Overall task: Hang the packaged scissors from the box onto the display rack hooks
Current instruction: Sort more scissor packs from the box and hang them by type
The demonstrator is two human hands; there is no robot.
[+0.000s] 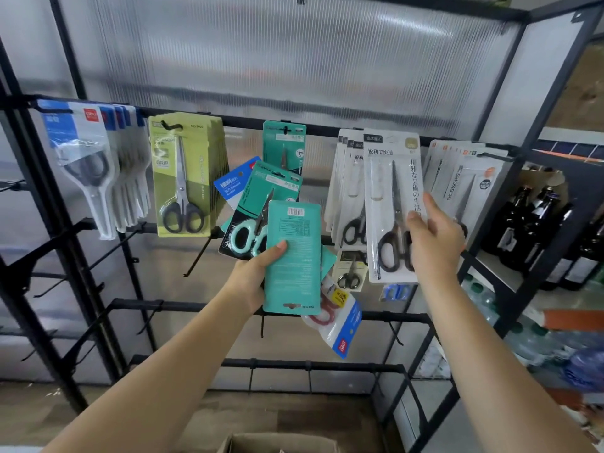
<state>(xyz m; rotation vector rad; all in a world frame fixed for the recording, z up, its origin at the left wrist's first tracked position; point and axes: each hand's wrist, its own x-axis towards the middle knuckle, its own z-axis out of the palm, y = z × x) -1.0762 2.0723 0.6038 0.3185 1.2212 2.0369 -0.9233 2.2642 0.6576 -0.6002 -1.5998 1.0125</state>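
Up close, right hand (431, 237) at white pack's (392, 204) edge.

Packs hanging on the rack bar (245, 122) lie beyond both hands: the left hand (253, 273) holds a fan of packs (292, 256) below them, the right hand (431, 237) grips the white pack (390, 204) just right of it.

teal packs (292, 256), olive packs (183, 178), black rack (336, 129)
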